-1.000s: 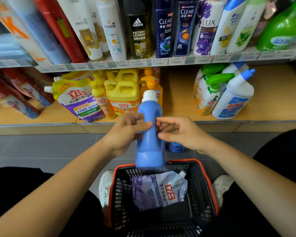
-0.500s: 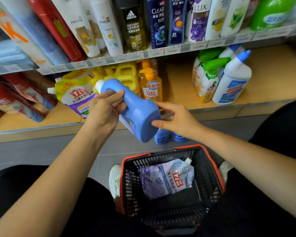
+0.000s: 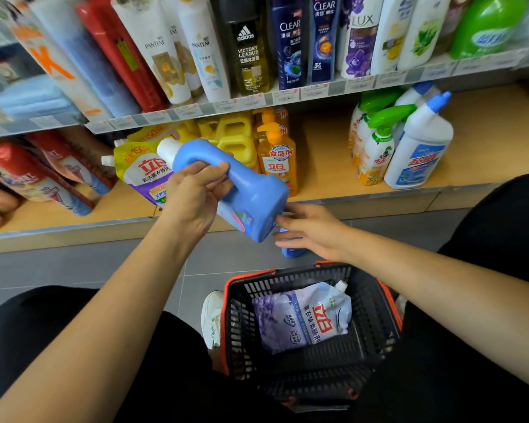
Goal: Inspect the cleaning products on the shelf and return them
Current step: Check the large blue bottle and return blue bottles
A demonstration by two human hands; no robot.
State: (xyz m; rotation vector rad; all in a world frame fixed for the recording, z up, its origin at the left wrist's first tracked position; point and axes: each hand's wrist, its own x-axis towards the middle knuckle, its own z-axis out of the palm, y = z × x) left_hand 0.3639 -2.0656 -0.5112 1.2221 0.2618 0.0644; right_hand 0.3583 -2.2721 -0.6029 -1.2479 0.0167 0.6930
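Shelf [image 3: 489, 138] behind, basket [image 3: 287, 280] holds pouch [image 3: 303, 319], bottle [image 3: 254, 190] tilted

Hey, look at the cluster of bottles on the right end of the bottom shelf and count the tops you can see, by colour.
Green trigger tops: 2
Blue caps: 2
Total: 4
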